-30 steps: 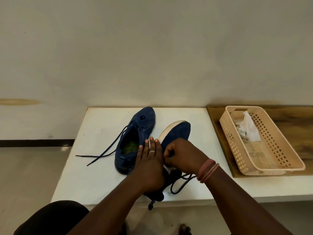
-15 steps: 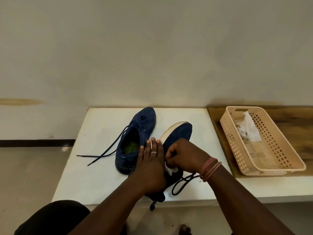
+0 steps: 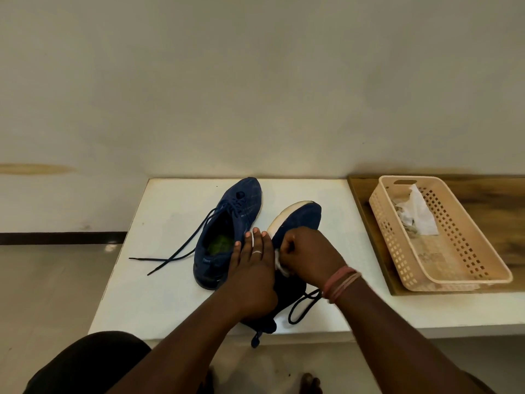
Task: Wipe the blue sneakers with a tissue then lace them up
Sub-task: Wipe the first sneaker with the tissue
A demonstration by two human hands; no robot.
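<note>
Two blue sneakers lie on the white table [image 3: 159,294]. The left sneaker [image 3: 227,231] stands upright with its laces trailing out to the left. The right sneaker [image 3: 298,220] is tipped on its side, white sole edge turned left. My left hand [image 3: 252,268] presses flat on that tipped sneaker with straight fingers. My right hand [image 3: 306,254] grips a crumpled white tissue [image 3: 279,263] against the sneaker's side. A loop of dark lace [image 3: 301,308] lies under my right wrist.
A beige perforated basket [image 3: 466,268] with used tissues [image 3: 417,214] stands on a wooden board [image 3: 505,200] at the right. A wall rises right behind the table. The sneaker's heel hangs over the table's front edge; floor lies to the left.
My right hand with the tissue has shifted slightly up and right along the tipped sneaker. My left hand stays pressed on it.
</note>
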